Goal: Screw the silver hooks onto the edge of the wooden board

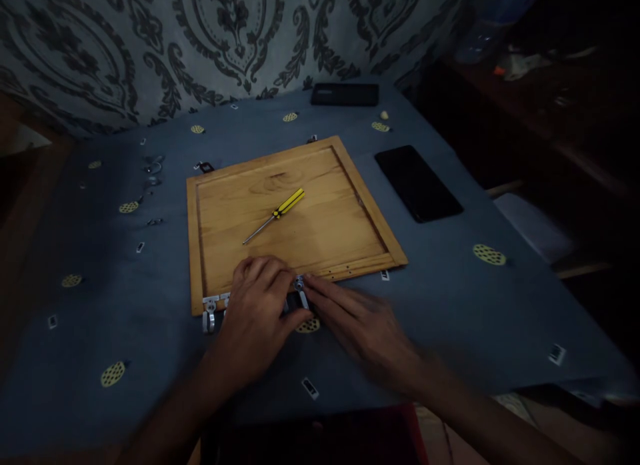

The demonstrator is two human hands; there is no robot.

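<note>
A framed wooden panel point(280, 211) lies flat on the cloth-covered table. At its near edge, my left hand point(260, 305) is curled over a small silver metal hinge point(299, 283) with a dark part below it; the thumb is under the dark part. The fingertips of my right hand point(360, 318), pressed together, touch the same hinge from the right. Another silver hinge point(209, 311) is at the panel's near left corner, and a further metal piece beside it is partly covered by my left hand. A yellow and black screwdriver point(289, 203) rests on the panel.
A black phone point(419, 183) lies right of the panel, and a black phone case point(345, 94) is at the back. Small metal pieces point(153, 168) sit on the left of the blue tablecloth point(160, 358). Patterned fabric point(230, 38) rises behind the table.
</note>
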